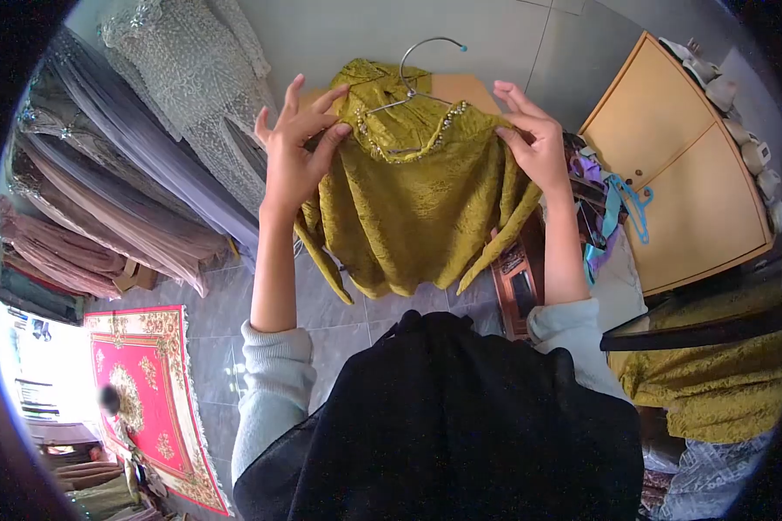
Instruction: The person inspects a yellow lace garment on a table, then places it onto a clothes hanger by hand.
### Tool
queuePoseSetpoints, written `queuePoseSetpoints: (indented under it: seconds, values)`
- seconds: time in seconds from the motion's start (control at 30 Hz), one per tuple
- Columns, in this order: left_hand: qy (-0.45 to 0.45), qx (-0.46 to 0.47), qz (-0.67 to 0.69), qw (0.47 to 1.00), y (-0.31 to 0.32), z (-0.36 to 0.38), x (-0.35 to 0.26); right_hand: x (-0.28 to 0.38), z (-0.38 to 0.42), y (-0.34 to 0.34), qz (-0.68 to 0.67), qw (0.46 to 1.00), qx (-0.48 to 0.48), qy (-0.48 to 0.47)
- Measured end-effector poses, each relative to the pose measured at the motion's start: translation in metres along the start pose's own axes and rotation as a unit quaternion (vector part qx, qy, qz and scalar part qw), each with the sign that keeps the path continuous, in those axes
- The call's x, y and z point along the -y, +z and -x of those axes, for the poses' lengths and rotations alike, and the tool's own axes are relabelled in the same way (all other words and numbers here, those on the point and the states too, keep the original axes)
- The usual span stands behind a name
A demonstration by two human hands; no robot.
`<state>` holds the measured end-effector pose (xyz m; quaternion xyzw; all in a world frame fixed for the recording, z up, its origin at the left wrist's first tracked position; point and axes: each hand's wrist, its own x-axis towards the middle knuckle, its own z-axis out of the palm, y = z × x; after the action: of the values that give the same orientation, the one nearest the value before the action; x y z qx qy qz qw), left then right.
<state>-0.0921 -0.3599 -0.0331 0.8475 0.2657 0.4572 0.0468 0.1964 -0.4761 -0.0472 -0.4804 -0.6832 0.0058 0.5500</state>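
An olive-green long-sleeved blouse (417,200) with a beaded neckline hangs in front of me on a metal hanger (411,94), whose hook rises above the collar. My left hand (300,135) pinches the fabric at the left shoulder between thumb and forefinger, the other fingers raised. At the opposite shoulder my right hand (534,139) pinches the cloth the same way. Both sleeves dangle down, one on each side of the body. More of the same green cloth (365,78) shows behind the hanger.
Long gowns (148,148) hang along the left wall. A wooden cabinet (669,165) stands at the right, with a blue hanger (639,208) and ribbons beside it. On the tiled floor lies a red patterned rug (152,373). Yellow-green garments (721,391) hang at lower right.
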Motion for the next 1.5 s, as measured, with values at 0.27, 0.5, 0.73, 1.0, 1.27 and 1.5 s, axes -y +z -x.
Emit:
queuePoseSetpoints:
  seconds: [0.27, 0.5, 0.73, 1.0, 1.27, 1.5]
  values:
    - [0.029, -0.133, -0.067, 0.988, 0.012, -0.025, 0.033, -0.025, -0.020, -0.005, 0.192, 0.981, 0.007, 0.007]
    - [0.170, -0.258, -0.225, 0.924, 0.023, -0.128, 0.066, -0.068, -0.106, -0.020, 0.377, 0.898, -0.100, -0.203]
    - [0.196, -0.310, -0.210, 0.906, 0.044, -0.311, 0.101, -0.145, -0.283, -0.032, 0.311, 0.897, -0.231, -0.212]
    - [-0.037, -0.158, -0.171, 0.972, 0.128, -0.377, 0.189, -0.273, -0.364, 0.019, 0.320, 0.930, -0.173, -0.053]
    - [-0.032, -0.040, -0.301, 0.952, 0.232, -0.311, 0.339, -0.419, -0.312, 0.100, 0.325, 0.937, -0.080, -0.102]
    - [-0.141, -0.024, -0.225, 0.964, 0.290, -0.249, 0.349, -0.482, -0.248, 0.148, 0.310, 0.948, 0.067, 0.021]
